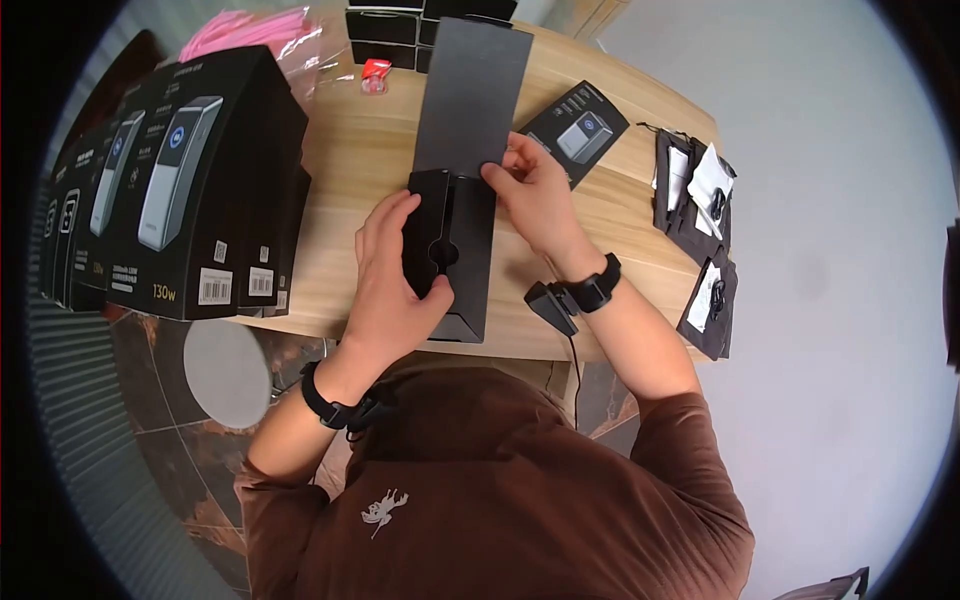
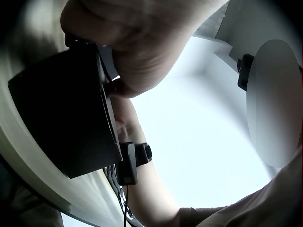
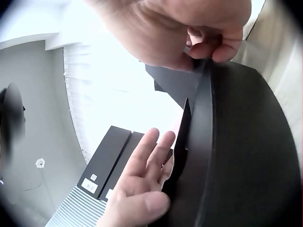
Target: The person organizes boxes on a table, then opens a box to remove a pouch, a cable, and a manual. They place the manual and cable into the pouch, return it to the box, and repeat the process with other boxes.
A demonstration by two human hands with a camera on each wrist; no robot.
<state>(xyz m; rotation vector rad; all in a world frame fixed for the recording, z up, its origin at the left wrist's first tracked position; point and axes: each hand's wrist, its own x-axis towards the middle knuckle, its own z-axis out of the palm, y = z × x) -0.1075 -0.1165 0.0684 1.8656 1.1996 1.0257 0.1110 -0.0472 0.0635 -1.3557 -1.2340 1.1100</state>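
Note:
A black box [image 1: 468, 270] sits near the table's front edge, its long lid flap [image 1: 472, 95] folded back away from the person. An inner flap with a round notch shows at its top. My left hand [image 1: 380, 275] holds the box's left side, fingers along the far part and thumb on the near part. At the far right corner, by the lid's fold, my right hand [image 1: 540, 195] pinches the box edge between thumb and fingers. In the right wrist view the left hand [image 3: 142, 182] shows behind the side flap. The box's inside is mostly hidden.
Large black printed boxes [image 1: 215, 190] stand at the left. Behind are stacked black boxes [image 1: 385, 25], pink material in clear plastic [image 1: 245, 32] and a small red packet [image 1: 375, 76]. A printed black box [image 1: 575, 135] lies to the right, with dark pouches [image 1: 690, 180] holding papers and cables beyond.

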